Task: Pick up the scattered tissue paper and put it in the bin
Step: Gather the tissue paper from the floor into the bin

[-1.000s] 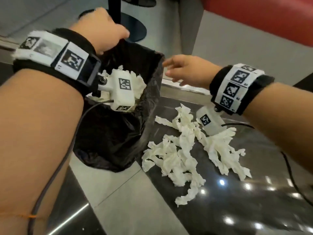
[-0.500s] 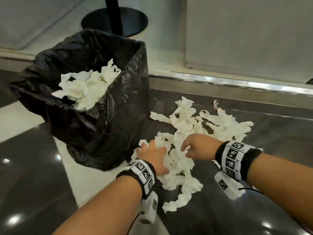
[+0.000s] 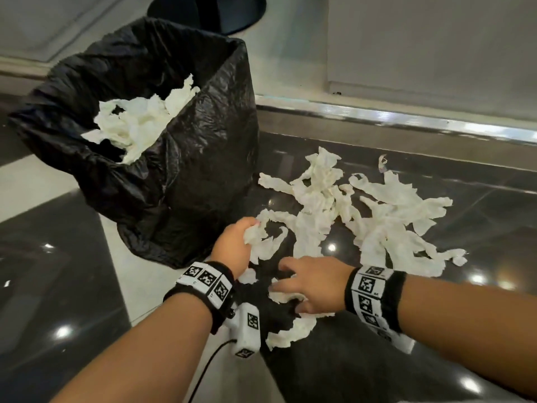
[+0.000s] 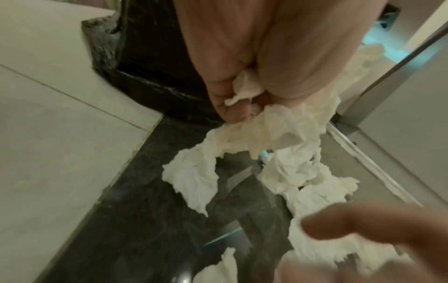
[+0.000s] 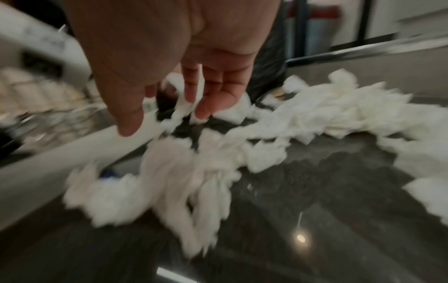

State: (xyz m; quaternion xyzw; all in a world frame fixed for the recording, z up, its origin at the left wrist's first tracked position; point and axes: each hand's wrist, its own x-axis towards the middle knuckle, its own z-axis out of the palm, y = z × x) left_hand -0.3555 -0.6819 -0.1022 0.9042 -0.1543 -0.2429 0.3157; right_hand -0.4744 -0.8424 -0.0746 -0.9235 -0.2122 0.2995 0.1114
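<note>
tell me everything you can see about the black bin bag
The black bin bag is thin, glossy, crinkled plastic, standing open-mouthed on the floor with its rim slumped unevenly. Crumpled white tissue lies inside near the top. Its base straddles pale and dark tiles. The left hand gathers tissue strips close beside its lower right side.

Three views: one from the head, one from each wrist.
The head view looks forward and down over both forearms at the tissue [image 3: 343, 216] on the floor [image 3: 58, 286] and the bin [image 3: 186, 181] on the left. The left wrist view looks along the left hand [image 4: 254, 63], close to the tissue and the bin's foot. The right wrist view, blurred, looks along the right hand [image 5: 169, 63], low over the same tissue.
</note>
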